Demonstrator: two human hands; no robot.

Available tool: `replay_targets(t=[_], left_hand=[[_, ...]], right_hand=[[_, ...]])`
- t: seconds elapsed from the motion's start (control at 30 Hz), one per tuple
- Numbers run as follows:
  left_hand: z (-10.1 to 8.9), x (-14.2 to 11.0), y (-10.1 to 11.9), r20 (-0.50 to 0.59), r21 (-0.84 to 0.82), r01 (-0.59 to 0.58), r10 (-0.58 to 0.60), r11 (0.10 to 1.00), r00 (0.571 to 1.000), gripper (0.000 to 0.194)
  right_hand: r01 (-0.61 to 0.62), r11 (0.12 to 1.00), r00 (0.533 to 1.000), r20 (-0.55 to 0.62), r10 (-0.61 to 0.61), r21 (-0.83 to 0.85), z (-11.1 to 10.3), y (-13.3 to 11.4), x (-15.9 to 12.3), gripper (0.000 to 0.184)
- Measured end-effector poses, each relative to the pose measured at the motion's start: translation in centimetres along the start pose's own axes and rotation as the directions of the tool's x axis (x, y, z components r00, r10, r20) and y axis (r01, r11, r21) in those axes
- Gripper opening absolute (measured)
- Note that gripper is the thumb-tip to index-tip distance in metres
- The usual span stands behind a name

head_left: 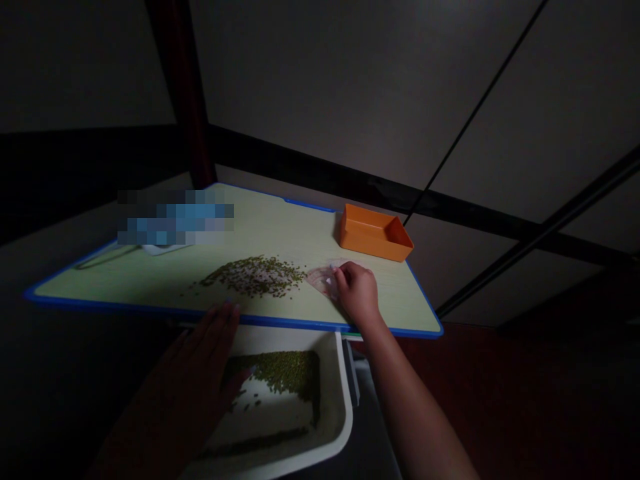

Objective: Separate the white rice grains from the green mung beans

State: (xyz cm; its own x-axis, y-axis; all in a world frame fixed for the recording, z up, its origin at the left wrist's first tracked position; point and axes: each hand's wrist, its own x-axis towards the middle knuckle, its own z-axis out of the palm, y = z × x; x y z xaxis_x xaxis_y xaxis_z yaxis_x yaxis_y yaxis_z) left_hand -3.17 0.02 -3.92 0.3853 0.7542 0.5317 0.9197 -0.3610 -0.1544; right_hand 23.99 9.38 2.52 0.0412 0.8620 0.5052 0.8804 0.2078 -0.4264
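Note:
A loose pile of small green beans (260, 275), which look like mung beans mixed with reddish-brown and pale ones, lies on the pale tabletop (290, 230). My right hand (357, 290) rests on the table just right of the pile, its fingers curled in a pinch. What they hold, if anything, is too small to make out. Beside those fingertips lies a thin pinkish patch (320, 279) with small pale bits. My left hand (200, 360), dark in shadow, reaches over the table's front edge with its fingers stretched out. Below it, a white tub (345, 400) holds more green beans (287, 373).
An orange open box (373, 240) stands at the table's back right. At the left is a blurred-out blue area (175, 220) above a white tray-like edge (165, 249). Blue trim (300, 324) edges the table, and a panelled wall rises behind it.

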Motion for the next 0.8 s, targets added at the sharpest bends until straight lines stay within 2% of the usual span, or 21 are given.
replay_targets(t=[0.17, 0.33, 0.8], left_hand=[[0.6, -0.2, -0.2, -0.036, 0.003, -0.011, 0.011, 1.000, 0.999, 0.080], [0.8, -0.3, -0.2, -0.033, -0.008, -0.001, 0.001, 1.000, 0.999, 0.079], [0.9, -0.4, -0.4, -0.027, -0.002, -0.007, 0.007, 1.000, 1.000, 0.078]], right_hand=[[0.033, 0.991, 0.997, 0.069, -0.024, -0.128, 0.0, -0.7, 0.3, 0.027], [-0.007, 0.969, 0.994, 0.103, 0.033, -0.247, -0.2, -1.2, 0.6, 0.027], [-0.144, 0.929, 0.985, 0.041, 0.168, -0.340, -0.8, -1.1, 0.5, 0.026]])
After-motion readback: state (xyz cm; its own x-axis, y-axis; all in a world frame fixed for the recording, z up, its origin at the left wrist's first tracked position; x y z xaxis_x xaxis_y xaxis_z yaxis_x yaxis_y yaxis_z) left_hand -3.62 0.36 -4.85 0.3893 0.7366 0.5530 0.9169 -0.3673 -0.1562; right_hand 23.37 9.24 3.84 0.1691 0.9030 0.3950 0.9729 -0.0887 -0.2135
